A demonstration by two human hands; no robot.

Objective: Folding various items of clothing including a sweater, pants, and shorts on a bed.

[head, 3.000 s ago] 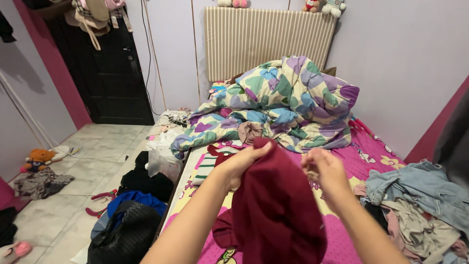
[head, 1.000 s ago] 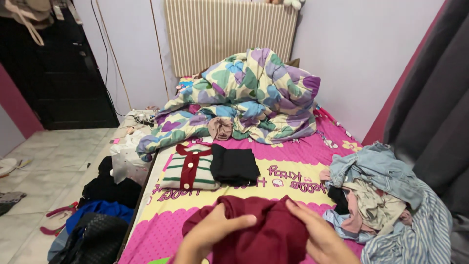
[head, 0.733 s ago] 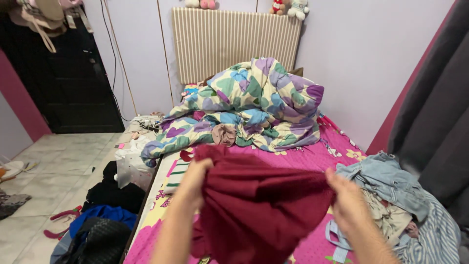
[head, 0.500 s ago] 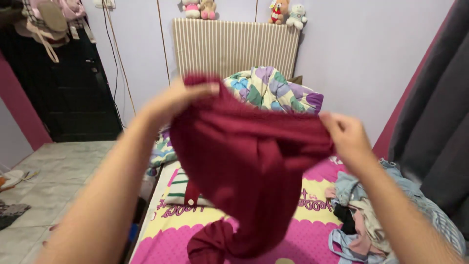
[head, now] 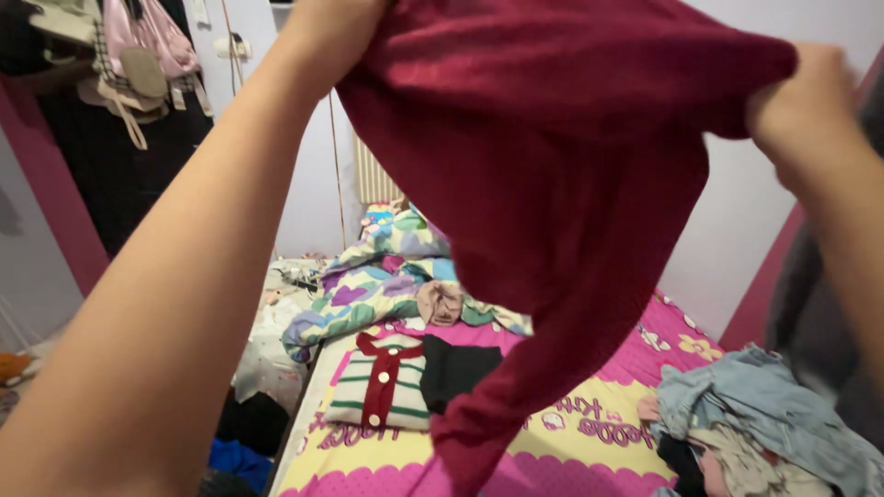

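Garment [head: 571, 175] held up over the bed [head: 589, 442].
Its top edge is pinched by left hand [head: 336, 37] and right hand [head: 796, 106], fingers closed; soft, light, best gripped there.

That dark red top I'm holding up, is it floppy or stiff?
Likely floppy: the dark red top sags between the left hand and right hand, its lower end hanging limp. Probably light, since pinched edges seem to hold it.

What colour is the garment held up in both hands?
Dark red, plain, no pattern; the garment shows best in the head view.
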